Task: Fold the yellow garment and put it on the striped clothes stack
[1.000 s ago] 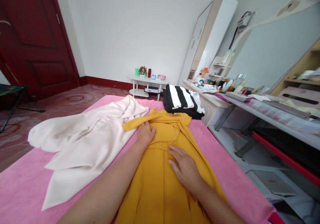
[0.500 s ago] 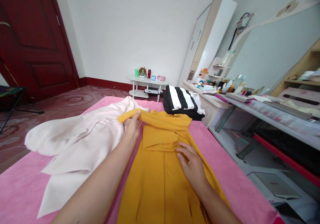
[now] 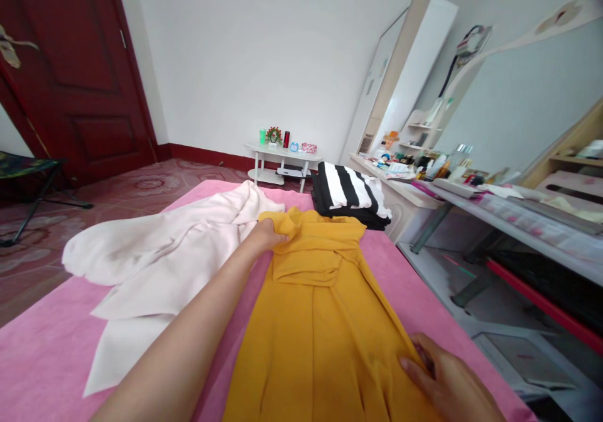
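While the right hand (image 3: 445, 381) rests low at the near edge of the picture, its fingers curl on the right side hem of the yellow dress (image 3: 320, 340) and seem to pinch the cloth. This dress lies flat and long on the pink bed cover (image 3: 42, 359), running away from the person, with its top part folded over itself. Farther up, the left arm stretches out along the dress, and the left hand (image 3: 267, 235) sits at the top left corner of the dress, fingers closed on the folded cloth there. Just beside the dress on the left lies a big white coat (image 3: 155, 262), spread out and wrinkled, touching the dress near the left hand. Past the top of the dress sits a folded black and white striped top (image 3: 348, 193). Behind the bed stands a small white table (image 3: 281, 158) by the wall, with a dark red door (image 3: 80, 76) far to the left.
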`<state>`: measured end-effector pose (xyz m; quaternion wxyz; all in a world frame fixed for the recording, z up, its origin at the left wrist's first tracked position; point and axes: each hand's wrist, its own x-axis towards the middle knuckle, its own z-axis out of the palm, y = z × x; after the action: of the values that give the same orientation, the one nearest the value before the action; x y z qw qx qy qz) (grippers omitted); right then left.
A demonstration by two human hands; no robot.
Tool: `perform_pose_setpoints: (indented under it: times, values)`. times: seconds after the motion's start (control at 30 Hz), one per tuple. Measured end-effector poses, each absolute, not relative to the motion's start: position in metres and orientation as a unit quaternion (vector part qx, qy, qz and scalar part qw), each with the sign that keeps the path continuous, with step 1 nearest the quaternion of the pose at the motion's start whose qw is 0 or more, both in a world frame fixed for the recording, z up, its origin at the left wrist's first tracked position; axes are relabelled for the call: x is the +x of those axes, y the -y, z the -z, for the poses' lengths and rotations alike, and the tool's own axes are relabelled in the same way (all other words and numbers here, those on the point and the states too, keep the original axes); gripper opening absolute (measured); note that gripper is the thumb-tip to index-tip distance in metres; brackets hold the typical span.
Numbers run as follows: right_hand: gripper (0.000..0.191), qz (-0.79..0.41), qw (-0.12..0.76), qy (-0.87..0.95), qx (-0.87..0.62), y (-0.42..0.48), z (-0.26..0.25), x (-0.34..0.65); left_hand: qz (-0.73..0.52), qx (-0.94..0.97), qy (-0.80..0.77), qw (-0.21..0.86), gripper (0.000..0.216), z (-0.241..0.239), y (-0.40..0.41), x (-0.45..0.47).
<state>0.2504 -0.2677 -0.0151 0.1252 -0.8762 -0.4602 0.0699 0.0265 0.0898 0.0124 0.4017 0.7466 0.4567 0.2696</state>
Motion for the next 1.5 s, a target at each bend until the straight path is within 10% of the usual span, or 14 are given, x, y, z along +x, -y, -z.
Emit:
perform_pose_setpoints:
  times: [0.27, 0.5, 1.0, 1.5]
  values:
    - [0.022, -0.052, 0.171, 0.462, -0.869, 0.274, 0.02, 0.239, -0.345, 0.78, -0.522, -0.016, 0.079, -0.014, -0.091, -0.012]
    - [0.024, -0.061, 0.151, 0.465, -0.87, 0.277, 0.027, 0.234, -0.13, 0.946, -0.294, 0.033, 0.025, 0.007, -0.089, 0.002]
    - [0.035, -0.245, 0.447, 0.474, -0.718, 0.247, -0.038, 0.187, -0.276, 0.857, -0.411, -0.144, 0.035, -0.137, -0.127, 0.01]
    - [0.02, -0.406, 0.303, 0.576, -0.642, 0.232, -0.015, 0.152, -0.082, 0.911, -0.367, -0.172, 0.029, -0.063, -0.093, -0.013]
